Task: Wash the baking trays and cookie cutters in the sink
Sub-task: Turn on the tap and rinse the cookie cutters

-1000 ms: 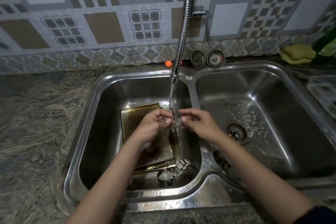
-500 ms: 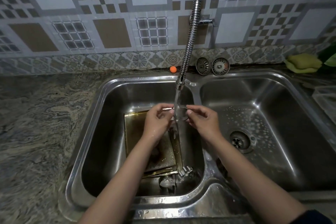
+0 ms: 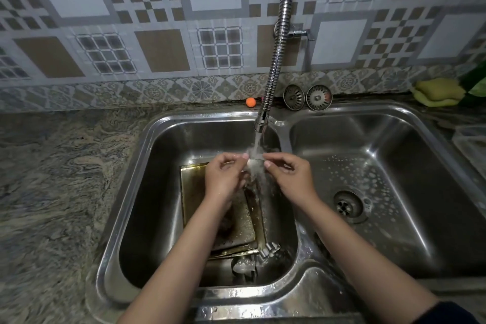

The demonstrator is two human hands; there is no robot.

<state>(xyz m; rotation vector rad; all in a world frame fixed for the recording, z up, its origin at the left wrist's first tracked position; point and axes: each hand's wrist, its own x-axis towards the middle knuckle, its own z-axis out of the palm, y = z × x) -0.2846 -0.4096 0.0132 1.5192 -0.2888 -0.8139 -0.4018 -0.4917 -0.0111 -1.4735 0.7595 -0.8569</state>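
Under tap [image 3: 261, 123], over left basin [image 3: 147, 192]: left hand [image 3: 223, 179] and right hand [image 3: 290, 177] pinch cookie cutter [image 3: 254, 163] in stream. Step: rinsing. Next, probably: set aside, fetch cutters [image 3: 268, 251] near baking trays [image 3: 192, 187].

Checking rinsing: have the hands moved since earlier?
Yes; left hand and right hand, pinching the round metal cookie cutter, rose toward the chrome flexible faucet nozzle.
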